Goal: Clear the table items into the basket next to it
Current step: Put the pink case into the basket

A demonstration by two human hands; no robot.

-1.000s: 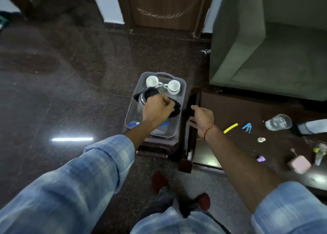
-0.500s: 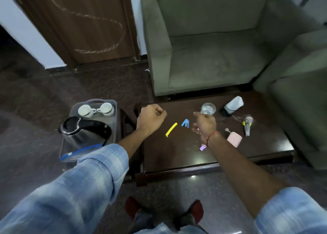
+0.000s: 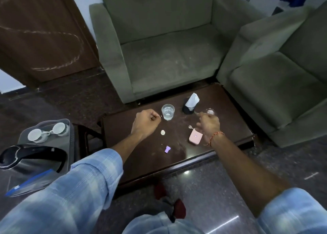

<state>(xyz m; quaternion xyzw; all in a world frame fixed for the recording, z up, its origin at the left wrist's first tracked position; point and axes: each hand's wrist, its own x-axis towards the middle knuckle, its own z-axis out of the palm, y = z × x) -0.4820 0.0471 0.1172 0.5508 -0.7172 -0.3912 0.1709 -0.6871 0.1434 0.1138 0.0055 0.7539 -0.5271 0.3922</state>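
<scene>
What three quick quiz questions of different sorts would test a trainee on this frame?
1. True or false: the glass still stands on the table.
2. Which sits in the basket? A) pink case B) kettle C) purple piece
3. Fill in: the pink case lies nearest the ___ hand.

Key:
1. True, just right of the left hand.
2. B; the kettle and two cups are in it, while the purple piece lies on the table.
3. Right; the right hand hovers just above it.

both hands moved forward; yellow and blue items gone from table [image 3: 230, 110].
</scene>
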